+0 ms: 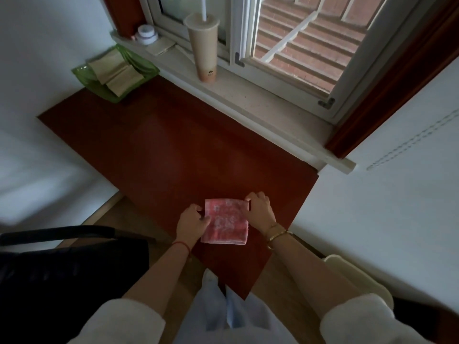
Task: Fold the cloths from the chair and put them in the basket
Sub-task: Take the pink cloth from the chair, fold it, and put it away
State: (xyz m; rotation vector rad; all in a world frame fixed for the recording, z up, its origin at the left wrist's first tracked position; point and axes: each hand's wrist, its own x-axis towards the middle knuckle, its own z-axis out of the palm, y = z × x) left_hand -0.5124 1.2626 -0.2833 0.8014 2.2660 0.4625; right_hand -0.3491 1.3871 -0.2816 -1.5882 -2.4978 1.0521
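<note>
- A pink cloth (224, 220), folded small, is seen lying flat on the red table (173, 150), close to its near edge and nearer the right corner.
- The left hand (192, 224) is curled over the cloth's left edge, with its fingers pinched on that edge.
- The right hand (259, 207) is set at the far right corner of the cloth, fingers closed on the fabric there.
- A green basket (84, 75), with tan cloths already in it, stands at the far left corner, well apart from the pink cloth.
- A dark chair (62, 264) is seen at the left of the table.
- Risk, as judged: the fold could spring open if only one edge is lifted.
- The cup (203, 45) on the sill could be knocked during the long reach to the basket.
</note>
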